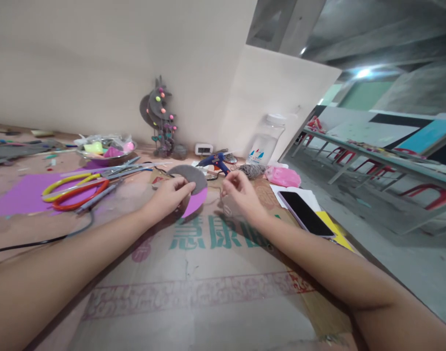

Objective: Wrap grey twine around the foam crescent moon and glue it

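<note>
My left hand (pixel 173 195) pinches a round grey disc (pixel 189 176) between thumb and fingers. A purple piece (pixel 195 201) shows below the disc, against it. To the right, my right hand (pixel 239 192) is raised over the cardboard, its thumb and fingertips brought together; whatever it holds, if anything, is too small to make out. A blue glue gun (pixel 216 161) lies just behind the two hands. Under both hands is a printed cardboard sheet (pixel 193 312) with green characters.
Scissors with red and yellow handles (pixel 76 192) lie on purple sheets (pixel 21 195) at left, near a bowl (pixel 107 151). Behind stand a grey moon ornament (pixel 159 112) and a clear bottle (pixel 264 141). A phone (pixel 306 214) lies at right; a black cable (pixel 36 245) crosses the left.
</note>
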Demonstrator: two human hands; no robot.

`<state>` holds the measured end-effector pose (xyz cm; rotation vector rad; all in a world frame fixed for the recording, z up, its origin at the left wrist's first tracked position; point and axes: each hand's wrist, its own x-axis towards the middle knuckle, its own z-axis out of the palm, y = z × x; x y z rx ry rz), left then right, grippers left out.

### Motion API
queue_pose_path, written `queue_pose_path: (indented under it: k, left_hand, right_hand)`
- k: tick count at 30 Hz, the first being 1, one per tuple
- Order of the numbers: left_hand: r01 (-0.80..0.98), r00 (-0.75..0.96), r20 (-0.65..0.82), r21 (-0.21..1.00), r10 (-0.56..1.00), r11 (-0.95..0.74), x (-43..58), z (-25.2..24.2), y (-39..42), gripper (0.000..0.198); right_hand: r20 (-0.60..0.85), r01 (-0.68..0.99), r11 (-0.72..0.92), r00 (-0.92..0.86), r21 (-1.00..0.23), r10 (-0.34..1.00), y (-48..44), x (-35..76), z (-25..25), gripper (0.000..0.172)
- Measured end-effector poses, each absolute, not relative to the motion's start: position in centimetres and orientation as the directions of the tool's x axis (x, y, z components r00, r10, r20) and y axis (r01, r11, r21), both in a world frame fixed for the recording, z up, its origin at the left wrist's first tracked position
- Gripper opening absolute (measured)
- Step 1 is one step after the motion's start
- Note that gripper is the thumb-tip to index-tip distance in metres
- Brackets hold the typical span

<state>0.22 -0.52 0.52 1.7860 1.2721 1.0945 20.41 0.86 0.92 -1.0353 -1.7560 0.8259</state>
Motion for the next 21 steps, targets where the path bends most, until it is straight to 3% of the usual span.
queue_pose_path:
  k: [1,3,6,9,11,13,15,16,18,20,21]
  left_hand:
    - [0.304,0.136,0.205,0.923,0.969,-0.237,0.2,0.5,-0.4,0.031]
    - [0.168,0.079,0.156,0.972,0.985,-0.167,0.0,0.3,0.0,0.032]
    - [0.083,0.022,0.163,0.983,0.986,-0.165,-0.2,0.0,0.7,0.032]
    - [0.038,0.000,0.160,0.986,0.987,-0.159,-0.3,-0.1,1.2,0.033]
    - [0.008,0.004,0.148,0.989,0.989,-0.148,-0.2,0.0,1.3,0.034]
    - [-0.017,0.018,0.138,0.990,0.990,-0.137,-0.2,0.0,1.2,0.035]
    - [-0.034,0.024,0.133,0.991,0.991,-0.133,-0.2,0.0,1.1,0.036]
    - [-0.039,0.022,0.134,0.990,0.991,-0.133,-0.2,0.0,1.1,0.035]
    - [-0.047,0.014,0.135,0.990,0.991,-0.135,-0.2,-0.1,1.1,0.034]
    - [-0.051,0.015,0.133,0.990,0.991,-0.132,-0.2,-0.1,1.2,0.034]
    - [-0.052,0.021,0.128,0.990,0.991,-0.127,-0.1,-0.2,1.2,0.034]
  right_hand:
    - [0.399,0.272,0.444,-0.206,-0.854,0.894,0.7,20.7,1.6,0.024]
    - [0.368,0.305,0.513,-0.425,-0.802,0.827,0.1,21.3,2.9,0.027]
    - [0.078,0.382,0.669,-0.832,-0.637,0.550,-1.2,21.5,3.5,0.037]
    - [0.004,0.433,0.727,-0.858,-0.533,0.514,-2.7,20.7,2.9,0.064]
    - [-0.076,0.299,0.689,-0.939,-0.660,0.334,-3.6,20.2,2.7,0.062]
    - [-0.127,0.137,0.513,-0.990,-0.847,0.056,-4.0,20.0,2.9,0.062]
    - [-0.074,0.107,0.410,-0.993,-0.906,0.095,-3.9,20.1,3.0,0.083]
    - [-0.034,0.124,0.388,-0.973,-0.913,0.229,-3.8,20.1,3.0,0.083]
    - [0.037,0.206,0.471,-0.889,-0.857,0.456,-3.6,20.0,2.9,0.065]
    - [0.046,0.270,0.615,-0.893,-0.741,0.447,-4.1,19.6,2.8,0.066]
    - [0.002,0.251,0.622,-0.926,-0.742,0.377,-4.6,19.3,2.9,0.065]
